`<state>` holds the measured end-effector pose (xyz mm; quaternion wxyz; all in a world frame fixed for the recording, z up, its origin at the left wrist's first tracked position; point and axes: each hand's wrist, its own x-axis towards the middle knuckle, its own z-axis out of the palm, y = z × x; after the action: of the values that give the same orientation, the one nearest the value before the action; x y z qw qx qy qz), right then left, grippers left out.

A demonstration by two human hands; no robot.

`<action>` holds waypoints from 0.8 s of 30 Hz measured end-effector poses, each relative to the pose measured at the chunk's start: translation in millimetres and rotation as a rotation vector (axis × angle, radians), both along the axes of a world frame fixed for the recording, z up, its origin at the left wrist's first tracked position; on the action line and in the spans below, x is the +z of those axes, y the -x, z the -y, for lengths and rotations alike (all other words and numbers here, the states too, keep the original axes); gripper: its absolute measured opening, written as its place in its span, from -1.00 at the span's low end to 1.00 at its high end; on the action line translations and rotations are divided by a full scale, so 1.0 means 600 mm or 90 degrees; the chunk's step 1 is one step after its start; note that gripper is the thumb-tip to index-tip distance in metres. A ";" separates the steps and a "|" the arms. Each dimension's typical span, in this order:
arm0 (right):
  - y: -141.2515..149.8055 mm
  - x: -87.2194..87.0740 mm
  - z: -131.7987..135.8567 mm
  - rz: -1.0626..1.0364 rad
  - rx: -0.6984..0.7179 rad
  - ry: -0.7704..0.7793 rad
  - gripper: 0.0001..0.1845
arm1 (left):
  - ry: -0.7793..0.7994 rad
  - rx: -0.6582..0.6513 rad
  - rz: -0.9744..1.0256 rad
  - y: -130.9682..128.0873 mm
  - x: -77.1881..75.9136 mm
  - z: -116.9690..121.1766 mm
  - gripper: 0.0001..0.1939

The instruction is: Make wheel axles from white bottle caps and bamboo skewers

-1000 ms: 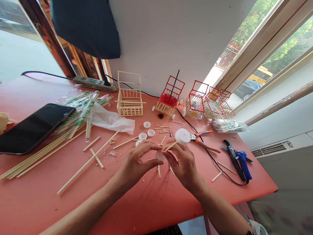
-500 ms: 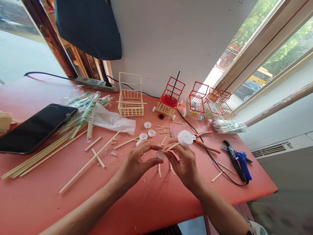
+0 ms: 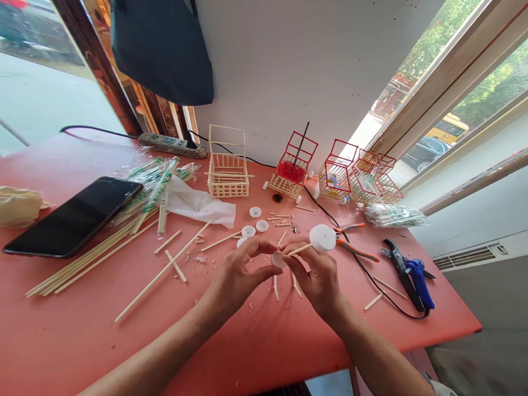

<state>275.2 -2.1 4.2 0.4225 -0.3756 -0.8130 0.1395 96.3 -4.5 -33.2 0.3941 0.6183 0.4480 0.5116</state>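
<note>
Left hand (image 3: pixel 241 270): grip pinching a small cap (image 3: pixel 277 259). Right hand (image 3: pixel 320 270): grip pinching a thin stick (image 3: pixel 300 249), tip at the small cap, white disc (image 3: pixel 323 238) at its other end. Apparent step: aligning tip and cap; steady fingers required. Beyond, on worktop (image 3: pixel 231 352): loose cap (image 3: pixel 262 226), stick basket (image 3: pixel 229 191).
</note>
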 end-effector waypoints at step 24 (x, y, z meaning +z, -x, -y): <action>0.003 0.007 0.000 -0.035 -0.001 0.012 -0.87 | -0.006 0.004 0.022 -0.001 0.002 0.008 -0.65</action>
<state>273.6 -2.3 8.6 0.4413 -0.3762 -0.7994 0.1573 96.7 -9.5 -32.3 0.3970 0.6101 0.4405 0.5255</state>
